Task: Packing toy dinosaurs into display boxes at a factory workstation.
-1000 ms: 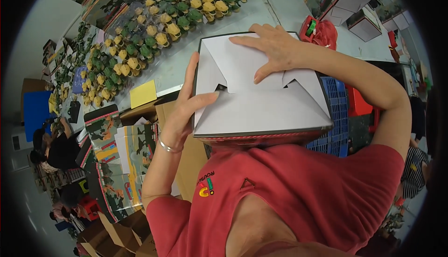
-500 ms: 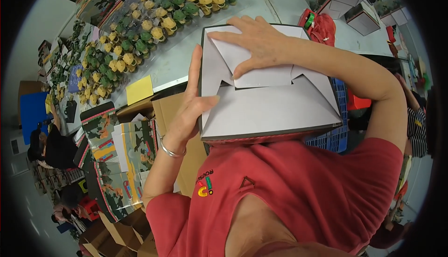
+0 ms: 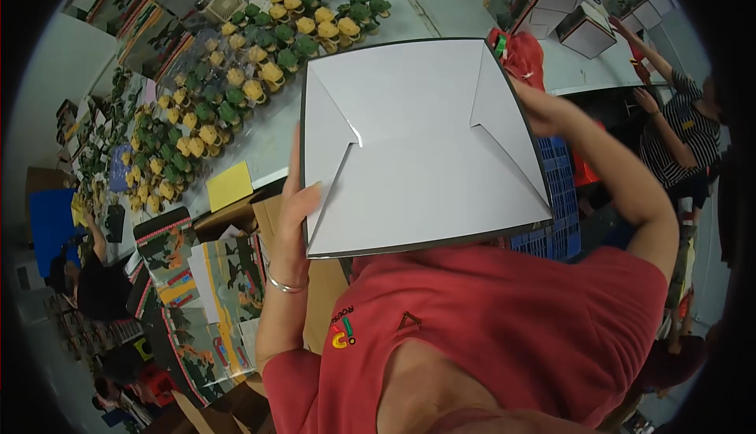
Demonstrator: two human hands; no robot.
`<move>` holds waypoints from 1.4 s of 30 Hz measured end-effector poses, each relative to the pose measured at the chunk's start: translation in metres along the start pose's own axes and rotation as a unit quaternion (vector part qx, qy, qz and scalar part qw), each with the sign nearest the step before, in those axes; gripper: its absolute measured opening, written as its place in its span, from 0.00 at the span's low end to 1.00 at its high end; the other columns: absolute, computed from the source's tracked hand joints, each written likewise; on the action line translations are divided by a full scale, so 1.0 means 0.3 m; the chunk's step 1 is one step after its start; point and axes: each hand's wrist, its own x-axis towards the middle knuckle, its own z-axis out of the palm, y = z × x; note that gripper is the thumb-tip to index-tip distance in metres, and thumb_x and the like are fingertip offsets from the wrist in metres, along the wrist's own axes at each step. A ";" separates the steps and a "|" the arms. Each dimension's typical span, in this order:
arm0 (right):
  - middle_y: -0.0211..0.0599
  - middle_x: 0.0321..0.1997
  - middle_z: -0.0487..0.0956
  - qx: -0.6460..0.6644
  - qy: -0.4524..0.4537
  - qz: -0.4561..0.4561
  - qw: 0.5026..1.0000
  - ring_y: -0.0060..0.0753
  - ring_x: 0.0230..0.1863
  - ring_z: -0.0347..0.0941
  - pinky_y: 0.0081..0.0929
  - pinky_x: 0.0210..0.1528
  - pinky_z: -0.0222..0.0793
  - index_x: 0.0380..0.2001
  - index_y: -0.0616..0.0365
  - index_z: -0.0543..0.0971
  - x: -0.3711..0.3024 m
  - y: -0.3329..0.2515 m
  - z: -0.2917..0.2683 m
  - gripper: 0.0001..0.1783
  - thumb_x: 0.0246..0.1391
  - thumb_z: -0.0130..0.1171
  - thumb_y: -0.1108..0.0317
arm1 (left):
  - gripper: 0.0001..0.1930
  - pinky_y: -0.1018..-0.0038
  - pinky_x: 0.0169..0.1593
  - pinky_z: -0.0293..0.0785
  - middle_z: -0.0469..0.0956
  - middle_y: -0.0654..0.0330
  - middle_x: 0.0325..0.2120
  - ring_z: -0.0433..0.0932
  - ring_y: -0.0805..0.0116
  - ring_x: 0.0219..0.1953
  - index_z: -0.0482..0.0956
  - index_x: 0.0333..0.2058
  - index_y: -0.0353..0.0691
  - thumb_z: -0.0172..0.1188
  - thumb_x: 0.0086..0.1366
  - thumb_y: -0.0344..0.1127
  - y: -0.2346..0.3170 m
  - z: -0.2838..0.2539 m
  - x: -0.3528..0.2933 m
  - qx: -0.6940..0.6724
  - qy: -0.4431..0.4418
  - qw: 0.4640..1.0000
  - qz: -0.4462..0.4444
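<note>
A cardboard box (image 3: 417, 182) is held up in front of my chest, its white end with folded, interlocked flaps facing me. Dark edges frame that end, and the flaps lie nearly flat against each other. My left hand (image 3: 297, 209) grips the box's left side, with the thumb by its near left edge and the fingers stretched up along the wall. At the far right side, my right hand (image 3: 539, 111) supports the box; its fingers are hidden behind it.
Rows of yellow and green figures (image 3: 206, 111) cover the table's left part. A yellow sheet (image 3: 229, 186) lies at its edge. Printed camouflage-patterned box blanks (image 3: 213, 292) are stacked at my left. A blue crate (image 3: 561, 190) stands behind the box; finished boxes (image 3: 587, 31) sit far right, near a person in stripes.
My right hand has left the flaps and moved to the box's right side. The flaps now lie flatter, the gap between them closed. The box has shifted left and looks larger.
</note>
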 end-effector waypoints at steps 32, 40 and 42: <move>0.49 0.56 0.64 -0.589 0.336 -0.254 0.690 0.53 0.56 0.61 0.42 0.54 0.59 0.57 0.51 0.60 0.477 0.343 -0.533 0.38 0.36 0.52 0.82 | 0.29 0.56 0.42 0.65 0.58 0.68 0.29 0.63 0.69 0.35 0.39 0.63 0.61 0.38 0.65 0.40 -0.889 -0.069 0.551 0.049 0.136 0.941 -0.306; 0.38 0.36 0.77 -0.809 -0.176 -0.302 0.473 0.38 0.43 0.72 0.49 0.54 0.57 0.16 0.54 0.73 0.603 0.120 -0.471 0.03 0.37 0.51 0.70 | 0.29 0.64 0.42 0.67 0.69 0.60 0.48 0.70 0.64 0.48 0.59 0.57 0.48 0.50 0.59 0.52 -1.011 -0.157 0.571 -0.060 0.001 0.971 -0.230; 0.34 0.23 0.76 -0.761 -0.191 -0.294 0.546 0.39 0.31 0.75 0.42 0.40 0.68 0.22 0.52 0.75 0.474 0.171 -0.464 0.04 0.39 0.51 0.68 | 0.18 0.70 0.46 0.71 0.72 0.58 0.43 0.73 0.66 0.41 0.68 0.48 0.35 0.45 0.65 0.41 -0.877 -0.111 0.662 -0.069 -0.039 0.995 -0.053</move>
